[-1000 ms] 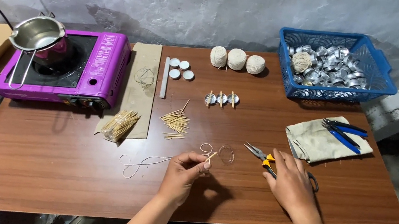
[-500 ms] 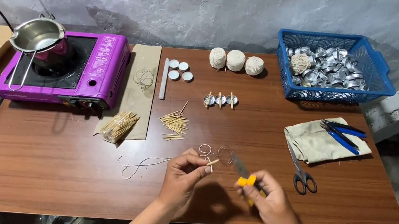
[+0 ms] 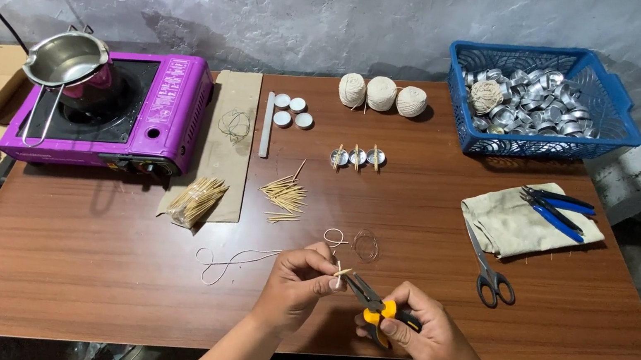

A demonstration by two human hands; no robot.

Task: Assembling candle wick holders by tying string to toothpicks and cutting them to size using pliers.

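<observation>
At the desk's (image 3: 76,254) six o'clock edge, the left hand (image 3: 296,281) pinches a short wooden stick (image 3: 342,272) between thumb and fingertips, held up off the surface, seemingly so the tool can reach it. The right hand (image 3: 432,338) is closed round the yellow-handled pliers (image 3: 370,302), whose tips meet the stick. A loose string (image 3: 230,261) lies at nine o'clock of the hands, scissors (image 3: 487,270) at three o'clock.

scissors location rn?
In the head view the scissors lie on the right side of the table, just below the beige cloth, right of the right hand.
</observation>
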